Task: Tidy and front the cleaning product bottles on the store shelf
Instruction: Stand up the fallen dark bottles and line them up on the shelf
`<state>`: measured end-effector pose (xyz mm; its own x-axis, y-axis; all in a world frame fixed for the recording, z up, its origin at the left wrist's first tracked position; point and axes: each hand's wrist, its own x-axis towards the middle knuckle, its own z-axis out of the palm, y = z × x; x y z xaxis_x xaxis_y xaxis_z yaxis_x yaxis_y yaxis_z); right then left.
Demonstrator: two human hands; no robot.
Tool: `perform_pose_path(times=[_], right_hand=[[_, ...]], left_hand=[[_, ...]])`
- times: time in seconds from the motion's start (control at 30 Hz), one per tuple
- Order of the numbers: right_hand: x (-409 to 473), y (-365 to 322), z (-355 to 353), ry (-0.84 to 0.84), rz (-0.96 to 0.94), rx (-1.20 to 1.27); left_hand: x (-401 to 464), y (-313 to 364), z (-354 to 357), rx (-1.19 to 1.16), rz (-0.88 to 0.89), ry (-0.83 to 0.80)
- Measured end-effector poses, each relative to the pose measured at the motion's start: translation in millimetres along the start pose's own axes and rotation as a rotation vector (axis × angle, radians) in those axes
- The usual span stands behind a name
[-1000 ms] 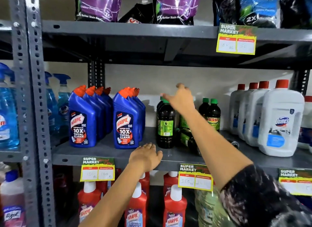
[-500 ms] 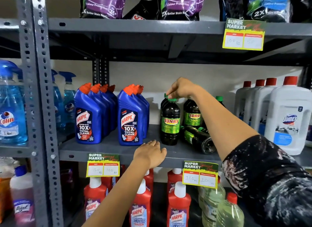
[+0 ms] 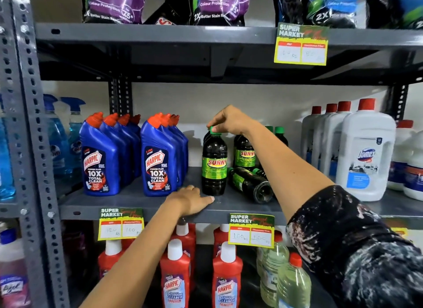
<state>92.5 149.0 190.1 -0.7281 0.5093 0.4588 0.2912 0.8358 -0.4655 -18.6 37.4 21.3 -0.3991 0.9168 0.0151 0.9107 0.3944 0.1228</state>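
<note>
A dark Sunny bottle (image 3: 214, 163) with a green cap stands upright near the front of the grey middle shelf (image 3: 146, 208), its label facing me. My right hand (image 3: 231, 121) pinches its cap from above. My left hand (image 3: 191, 201) rests flat on the shelf edge just left of the bottle's base, holding nothing. Behind stands a second Sunny bottle (image 3: 245, 153), and another Sunny bottle (image 3: 250, 184) lies on its side to the right. Two rows of blue Harpic bottles (image 3: 100, 161) stand at the left of the shelf.
White Domex bottles (image 3: 364, 156) with red caps fill the right of the shelf. Blue spray bottles (image 3: 61, 136) stand past the upright post (image 3: 29, 147). Red Harpic bottles (image 3: 175, 275) and pale green bottles (image 3: 293, 284) sit below. Detergent pouches (image 3: 114, 5) line the top shelf.
My right hand came down from reaching toward the back and closed on the front Sunny bottle's cap; the bottle's label now faces forward. The left hand stayed on the shelf edge.
</note>
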Motion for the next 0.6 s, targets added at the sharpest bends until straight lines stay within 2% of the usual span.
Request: perform_pose_path(times=[0.1,0.17,0.2,0.23,0.3,0.33,0.4,0.47,0.6], right_hand=[[-4.7,3.2,0.0,0.005,-0.001,0.062],[-11.1,17.3,0.2,0.134,0.047,0.188],[-15.0,28.7,0.9,0.195,0.099,0.145],[-19.0,41.2,2.5,0.183,0.168,-0.018],[-28.5,63.3,14.9,-0.08,0.309,-0.384],[-34.8,70.4,23.3,-0.23,0.354,-0.483],[-44.9,78.4,39.5,-0.37,0.42,-0.482],[-50.5,85.2,52.6,-0.317,0.432,-0.404],[-55.5,96.8,59.5,0.037,0.435,-0.228]], left_hand=[[-0.2,6.0,4.4,0.015,-0.031,0.01],[-0.1,5.7,10.2,0.008,-0.032,0.033],[0.0,5.0,11.9,0.007,-0.031,0.049],[-0.1,4.7,12.7,0.008,-0.032,0.061],[-0.2,4.6,12.7,0.002,-0.037,0.066],[0.3,5.0,12.3,-0.005,-0.035,0.063],[0.2,5.7,11.7,-0.003,-0.031,0.06],[-1.1,5.3,12.2,0.015,-0.038,0.082],[-4.1,5.3,15.6,0.045,-0.025,0.132]])
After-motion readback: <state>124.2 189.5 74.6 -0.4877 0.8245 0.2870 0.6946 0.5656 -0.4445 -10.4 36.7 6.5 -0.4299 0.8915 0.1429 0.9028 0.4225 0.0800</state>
